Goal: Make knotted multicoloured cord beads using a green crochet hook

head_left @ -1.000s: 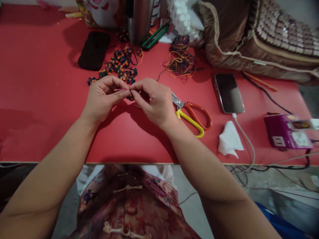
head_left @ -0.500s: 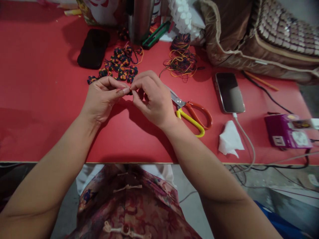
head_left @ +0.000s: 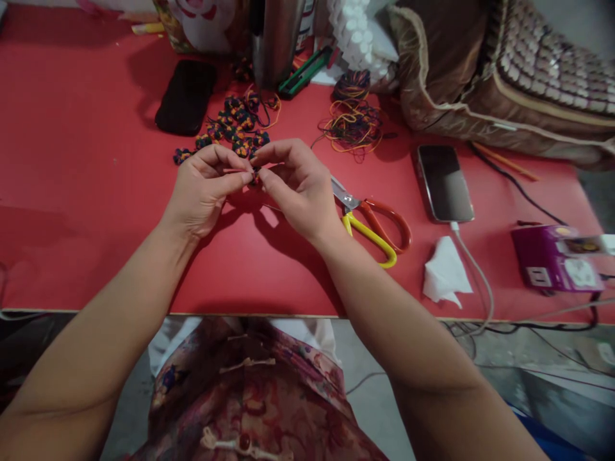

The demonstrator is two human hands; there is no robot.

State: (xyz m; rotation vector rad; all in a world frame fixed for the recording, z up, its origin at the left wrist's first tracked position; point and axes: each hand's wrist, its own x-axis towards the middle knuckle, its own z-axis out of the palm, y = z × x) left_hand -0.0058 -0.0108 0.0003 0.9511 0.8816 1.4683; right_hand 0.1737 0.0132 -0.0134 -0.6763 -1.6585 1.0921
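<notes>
Between my fingertips is a small knot of dark, multicoloured cord (head_left: 255, 176). My left hand (head_left: 204, 186) pinches it with thumb and forefinger. From the other side my right hand (head_left: 298, 186) has its thumb and forefinger at the knot, a little apart around it; the other fingers curl and partly hide. Just beyond my hands lies a pile of knotted cord pieces (head_left: 230, 125) in dark blue, orange and purple. Scissors (head_left: 368, 221) with one red and one yellow handle rest right of my right hand, blade tips hidden behind it.
Loose cord (head_left: 353, 121) lies tangled at the back. A black phone (head_left: 185, 96) is at left; another phone (head_left: 444, 182) with a cable is at right, near a crumpled tissue (head_left: 446, 272) and a purple box (head_left: 542, 256). A metal flask (head_left: 275, 45) and green cutter (head_left: 305, 73) stand behind.
My right thumb and forefinger have spread apart, and more of the small knot shows between my hands. My left hand keeps its pinch. The whole view has shifted slightly.
</notes>
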